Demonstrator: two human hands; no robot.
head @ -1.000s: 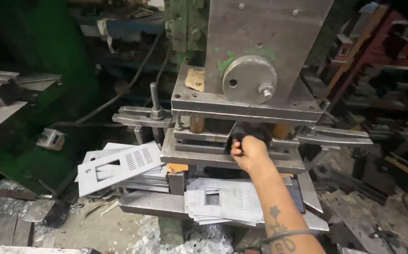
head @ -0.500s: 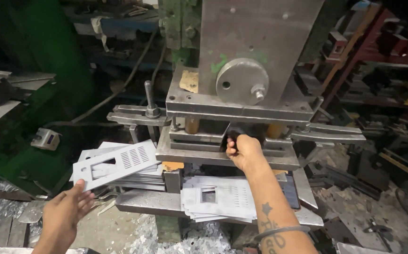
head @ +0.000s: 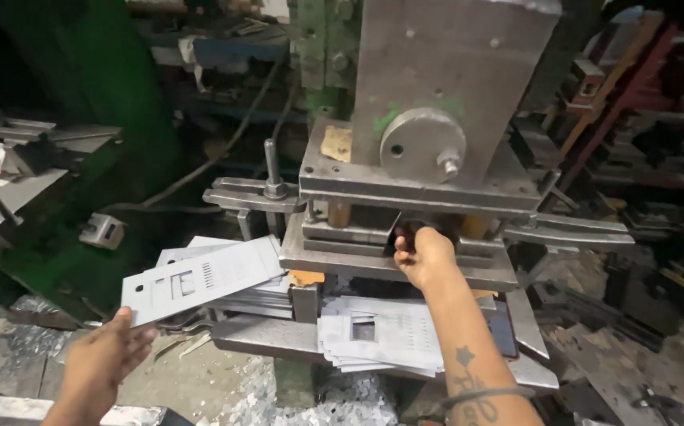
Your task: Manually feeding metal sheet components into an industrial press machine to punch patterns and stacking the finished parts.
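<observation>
The person is standing at a grey press machine, and both bare hands are out in front of them. The left hand is gripping the near left corner of a flat punched metal sheet, fingers curled under its edge and thumb on top, so the sheet is tilting up and away towards the right. That sheet is lying over the top of a stack of like sheets just left of the press bed (the pile looks a little fanned out).

The right hand is reaching far into the gap between the upper block and the lower die plate. Its fingers are curled closed around something dark at the mouth of the gap; I cannot tell what that thing is, since the hand is covering most of it. The forearm, with a dark tattoo and a thin band, is running back towards the near right.

Below that arm, a second pile of pale punched sheets is resting on the near ledge of the machine. A round grey disc is sitting on the front of the press above the hand. Shiny metal scraps are lying on the floor near the base.
</observation>
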